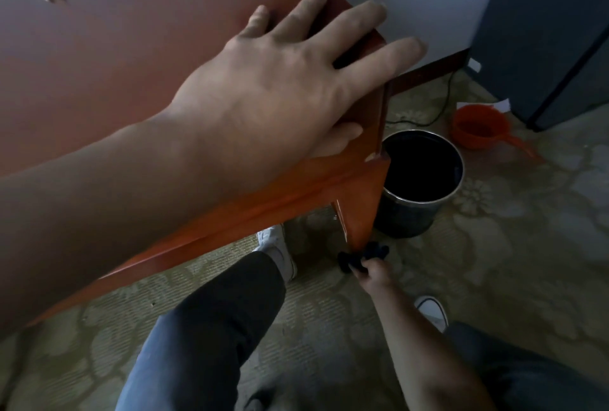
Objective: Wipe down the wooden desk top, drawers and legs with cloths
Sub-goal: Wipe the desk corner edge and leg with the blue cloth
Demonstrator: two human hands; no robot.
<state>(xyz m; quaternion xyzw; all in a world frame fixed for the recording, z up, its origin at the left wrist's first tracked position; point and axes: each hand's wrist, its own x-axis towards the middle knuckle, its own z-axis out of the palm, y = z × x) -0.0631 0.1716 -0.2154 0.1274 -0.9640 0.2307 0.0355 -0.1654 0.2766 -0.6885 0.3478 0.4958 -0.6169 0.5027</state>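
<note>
A pale carpet with a woven floral pattern covers the floor beneath the glossy reddish wooden desk. The left hand lies flat, fingers spread, on the desk's corner. Low down, the right hand grips a dark crumpled cloth against the desk leg, beside a round metal bin.

Patterned carpet, metal bin, orange scoop, desk leg standing on it
</note>
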